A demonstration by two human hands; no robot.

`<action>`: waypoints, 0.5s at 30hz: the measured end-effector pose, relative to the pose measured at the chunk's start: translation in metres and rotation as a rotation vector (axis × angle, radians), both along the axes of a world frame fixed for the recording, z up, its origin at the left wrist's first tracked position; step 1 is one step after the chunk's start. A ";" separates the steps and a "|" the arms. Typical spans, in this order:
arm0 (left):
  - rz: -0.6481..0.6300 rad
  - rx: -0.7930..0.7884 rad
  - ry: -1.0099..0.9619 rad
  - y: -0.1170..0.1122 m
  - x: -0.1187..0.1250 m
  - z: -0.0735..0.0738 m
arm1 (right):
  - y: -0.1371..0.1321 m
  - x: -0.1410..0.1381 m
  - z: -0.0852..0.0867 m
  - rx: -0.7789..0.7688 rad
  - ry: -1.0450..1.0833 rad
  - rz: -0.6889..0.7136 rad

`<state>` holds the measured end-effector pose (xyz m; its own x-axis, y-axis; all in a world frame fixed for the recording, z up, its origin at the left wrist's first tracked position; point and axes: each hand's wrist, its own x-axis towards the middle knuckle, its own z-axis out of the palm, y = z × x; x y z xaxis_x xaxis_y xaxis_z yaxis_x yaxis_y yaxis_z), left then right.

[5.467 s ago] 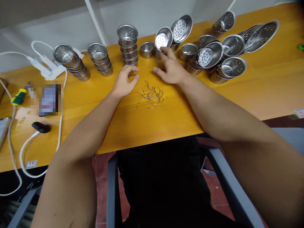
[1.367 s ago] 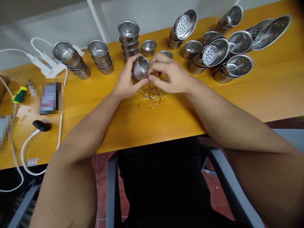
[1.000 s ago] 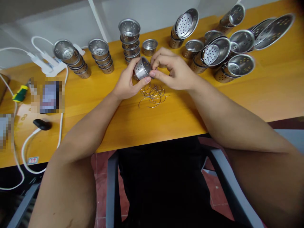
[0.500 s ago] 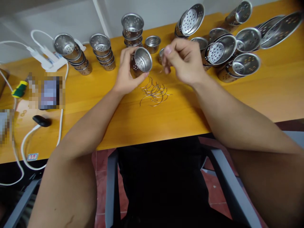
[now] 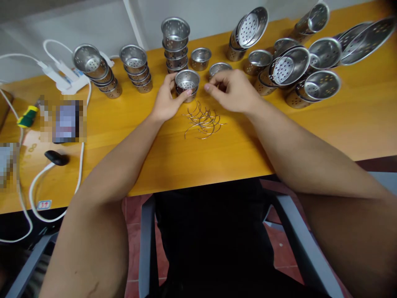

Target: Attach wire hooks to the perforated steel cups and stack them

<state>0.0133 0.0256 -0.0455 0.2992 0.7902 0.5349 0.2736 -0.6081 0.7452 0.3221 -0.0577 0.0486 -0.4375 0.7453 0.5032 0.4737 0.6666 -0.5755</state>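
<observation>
Cup stack point(image 5: 187, 84): two perforated metal cups, one nested in the other, upright at the surface of the wooden desk point(image 5: 198, 165), mouth facing up. Left hand point(image 5: 166, 100): closed around the near-left side of this stack, thumb laid across the front, remaining fingers wrapped behind the left side and partly hidden.

Right hand point(image 5: 234, 91): just to the right of the stack and apart from it. Thumb extended toward the stack; fingers curled inward. Whether the fingertips pinch anything cannot be told from this angle. A short cup point(image 5: 219, 67) stands directly behind this hand and is partly covered by it.

Wire pieces point(image 5: 203, 122): thin, curved, metallic, lying in a loose tangle on the desk in front of the cup stack, between the two forearms.

Rear row, from the left: a leaning column of cups point(image 5: 93, 64), a second column point(image 5: 135, 62), a taller column point(image 5: 175, 35) and a single small cup point(image 5: 201, 58). Right side: tilted cups point(image 5: 248, 31) and further nested cups point(image 5: 291, 66) in a close group.

Left end of the desk: white power strip point(image 5: 72, 84), yellow-and-green handle point(image 5: 27, 117), small black object point(image 5: 56, 157) and a label point(image 5: 44, 205) reading 39.
</observation>
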 end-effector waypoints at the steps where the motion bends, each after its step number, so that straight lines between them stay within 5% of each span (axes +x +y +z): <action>1: 0.002 0.006 0.021 -0.001 -0.001 0.000 | 0.008 0.007 -0.002 0.017 -0.003 -0.051; 5: 0.064 0.042 0.096 -0.005 -0.007 0.000 | 0.043 0.036 -0.023 0.092 -0.017 -0.242; 10: 0.116 0.020 0.127 -0.012 -0.008 0.003 | 0.067 0.053 -0.051 0.123 -0.137 -0.190; 15: 0.146 0.255 0.198 -0.042 -0.007 0.039 | 0.044 0.035 -0.024 0.131 -0.012 -0.156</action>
<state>0.0066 -0.0164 -0.0061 0.3105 0.6810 0.6631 0.4955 -0.7113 0.4985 0.3566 -0.0134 0.0244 -0.3281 0.7330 0.5958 0.5831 0.6534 -0.4827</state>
